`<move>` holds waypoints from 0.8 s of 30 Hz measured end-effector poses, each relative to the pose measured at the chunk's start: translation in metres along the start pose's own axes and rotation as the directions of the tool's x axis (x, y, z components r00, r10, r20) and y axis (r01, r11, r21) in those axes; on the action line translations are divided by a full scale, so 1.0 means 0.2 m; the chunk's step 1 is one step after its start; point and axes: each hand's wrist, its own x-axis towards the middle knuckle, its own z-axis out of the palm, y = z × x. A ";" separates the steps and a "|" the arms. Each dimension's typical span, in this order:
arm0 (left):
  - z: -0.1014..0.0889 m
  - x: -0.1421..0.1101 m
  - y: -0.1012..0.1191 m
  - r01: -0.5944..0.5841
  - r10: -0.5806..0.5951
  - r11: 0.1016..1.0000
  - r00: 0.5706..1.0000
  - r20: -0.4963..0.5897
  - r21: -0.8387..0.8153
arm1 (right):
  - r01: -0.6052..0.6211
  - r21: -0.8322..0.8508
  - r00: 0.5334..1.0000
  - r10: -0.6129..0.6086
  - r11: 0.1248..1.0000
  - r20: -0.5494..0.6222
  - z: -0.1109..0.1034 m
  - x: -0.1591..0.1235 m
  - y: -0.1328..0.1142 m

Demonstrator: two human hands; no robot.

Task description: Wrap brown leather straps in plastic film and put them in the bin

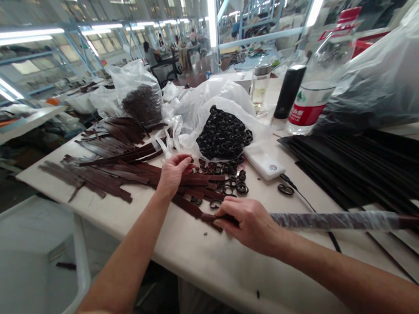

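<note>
My left hand (176,173) is closed in a pinch above the brown strips, with a small dark piece (191,159) at its fingertips, too small to make out fully. My right hand (250,224) is wrapped round a brown leather strap (209,219), whose end sticks out to the left. Clear film (336,220) covers part of that strap to the right of my wrist. Small brown loops (210,166) and larger dark rings (240,187) lie loose between and beyond my hands. Behind them, a white plastic bag (221,90) opens on a heap of black rings (224,135).
Brown strips (97,179) spread over the left of the table (211,259). Black strips (364,163) lie at right. A white power bank (264,162) with a cable, a black flask (290,91) and a plastic bottle (311,104) stand behind. A white bin (31,260) is below left.
</note>
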 end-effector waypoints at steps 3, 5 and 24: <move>-0.05 -0.24 0.05 0.271 -0.299 0.730 0.952 0.063 -0.627 | -0.003 0.061 0.996 0.008 0.998 -0.086 -0.03 0.02 0.00; -0.06 -0.41 0.07 0.369 -0.408 0.470 0.896 0.173 -0.802 | 0.016 0.075 0.992 -0.007 0.997 -0.125 -0.04 0.03 -0.01; 0.03 -0.84 0.15 0.349 -0.422 0.424 0.893 0.159 -0.835 | 0.111 0.060 0.991 -0.107 0.992 -0.075 0.00 -0.01 -0.08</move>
